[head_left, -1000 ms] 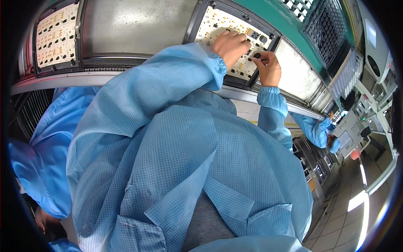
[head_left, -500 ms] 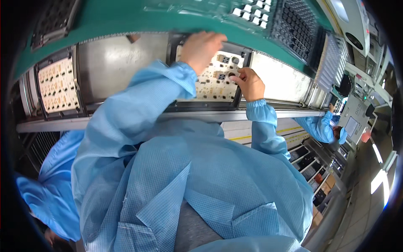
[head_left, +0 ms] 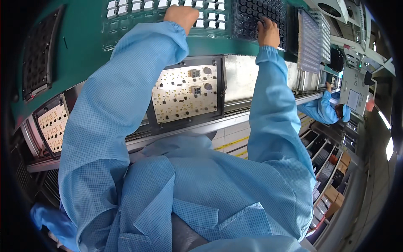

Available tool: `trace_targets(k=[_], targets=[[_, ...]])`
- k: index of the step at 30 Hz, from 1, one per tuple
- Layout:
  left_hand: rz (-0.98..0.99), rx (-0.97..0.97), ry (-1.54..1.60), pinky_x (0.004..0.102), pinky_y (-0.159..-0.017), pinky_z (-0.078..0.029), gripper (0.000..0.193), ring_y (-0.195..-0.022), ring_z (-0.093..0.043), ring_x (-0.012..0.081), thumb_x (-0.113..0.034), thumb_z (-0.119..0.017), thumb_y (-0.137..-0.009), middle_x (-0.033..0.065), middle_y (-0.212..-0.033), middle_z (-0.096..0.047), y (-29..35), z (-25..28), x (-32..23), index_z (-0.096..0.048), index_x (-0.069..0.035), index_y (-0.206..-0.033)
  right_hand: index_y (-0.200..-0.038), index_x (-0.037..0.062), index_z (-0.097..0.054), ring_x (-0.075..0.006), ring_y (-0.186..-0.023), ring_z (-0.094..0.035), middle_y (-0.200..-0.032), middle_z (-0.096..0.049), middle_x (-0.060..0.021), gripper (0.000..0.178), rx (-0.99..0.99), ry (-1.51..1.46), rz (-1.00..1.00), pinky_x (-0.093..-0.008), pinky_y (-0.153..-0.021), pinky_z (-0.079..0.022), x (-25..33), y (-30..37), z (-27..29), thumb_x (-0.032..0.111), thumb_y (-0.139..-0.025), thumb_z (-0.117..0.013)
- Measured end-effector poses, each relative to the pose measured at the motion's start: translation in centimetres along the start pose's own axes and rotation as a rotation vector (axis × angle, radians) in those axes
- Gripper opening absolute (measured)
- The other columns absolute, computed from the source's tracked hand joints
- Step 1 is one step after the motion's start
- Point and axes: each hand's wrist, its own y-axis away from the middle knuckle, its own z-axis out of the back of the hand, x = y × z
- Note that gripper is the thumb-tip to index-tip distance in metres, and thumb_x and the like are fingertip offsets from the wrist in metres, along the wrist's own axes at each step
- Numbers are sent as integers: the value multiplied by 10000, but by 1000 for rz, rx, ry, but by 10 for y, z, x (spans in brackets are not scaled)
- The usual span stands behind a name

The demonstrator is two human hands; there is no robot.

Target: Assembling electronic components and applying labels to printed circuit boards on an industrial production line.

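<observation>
With fingers [head_left: 263,25] of right hand [head_left: 269,35] bent down at round black parts [head_left: 254,8] in dark tray [head_left: 244,37], at one o'clock; cannot tell if clamped on one. With left hand [head_left: 181,17] curled by white parts [head_left: 210,17] in clear tray [head_left: 119,32], at twelve o'clock; cannot tell if gripping. Then, at eight o'clock from right hand, circuit board [head_left: 182,94] in black frame [head_left: 189,122].

left arm [head_left: 126,80] is forward, bent | left hand [head_left: 181,17] curled, palm down | right arm [head_left: 275,105] almost straight | right hand [head_left: 269,33] also curled
</observation>
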Motion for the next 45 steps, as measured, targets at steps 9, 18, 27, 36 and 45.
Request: trace_targets(k=[9,18,27,36,45], targets=[[-167,-203,167,375,-675,-483,126,-788,-584,280,-102,-588,-747,111,-854,-602,17,28,18,-587,-45,-860,-996,144,-624,-279,-862,-630,-962,-642,-79,383,81,185,-123,-389,-729,-499,7,-34,-1,363,-700,-728],[418,458,1881,318,-761,-518,334,-838,-591,116,-281,-459,-950,62,-949,-585,169,33,41,-390,-117,-1233,-1000,0,-567,-123,-705,-609,-801,-612,-75,253,426,-732,-778,-275,-540,-489,20,184,19,206,-858,-601],[625,243,1826,267,-816,-473,300,-886,-565,129,-165,-515,-922,50,-1012,-540,251,42,11,-425,-84,-1197,-956,13,-620,-76,-629,-535,-766,-582,-13,181,509,-1004,-1034,-193,-527,-465,50,227,14,169,-869,-591],[376,35,825,364,-815,-431,294,-892,-549,261,-112,-650,-772,73,-985,-599,249,13,-49,-602,-124,-1062,-1035,-17,-565,-190,-806,-635,-925,-592,-83,234,593,-1392,-1092,-256,-640,-549,96,237,8,131,-860,-614],[155,-59,404,342,-893,-324,264,-977,-499,203,-160,-664,-744,-11,-986,-621,235,-1,-50,-639,-188,-1004,-1051,-14,-577,-206,-864,-644,-968,-604,-96,228,458,-1199,-935,-264,-656,-549,84,228,13,118,-867,-606]])
